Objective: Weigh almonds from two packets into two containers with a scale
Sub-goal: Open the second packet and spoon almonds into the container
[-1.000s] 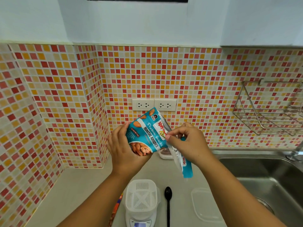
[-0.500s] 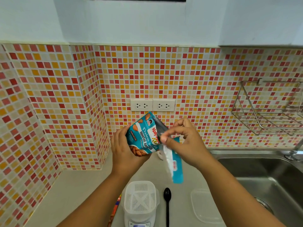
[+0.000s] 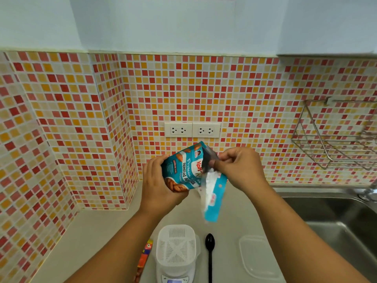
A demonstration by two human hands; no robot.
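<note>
A blue packet of roasted almonds is held up in front of the tiled wall, above the counter. My left hand grips its lower body from the left. My right hand pinches the torn top strip, which hangs down from the packet's opened edge. Below, a white slotted container sits on a small scale at the counter's front edge. An orange-red second packet lies partly hidden under my left forearm.
A black plastic spoon lies right of the scale. A clear container lid rests on the counter further right. A steel sink fills the right side, a wire rack hangs above it, and two wall sockets sit behind.
My right hand has pulled the torn strip further along the packet's top, so the mouth gapes wider. The packet tilted slightly left in my left hand.
</note>
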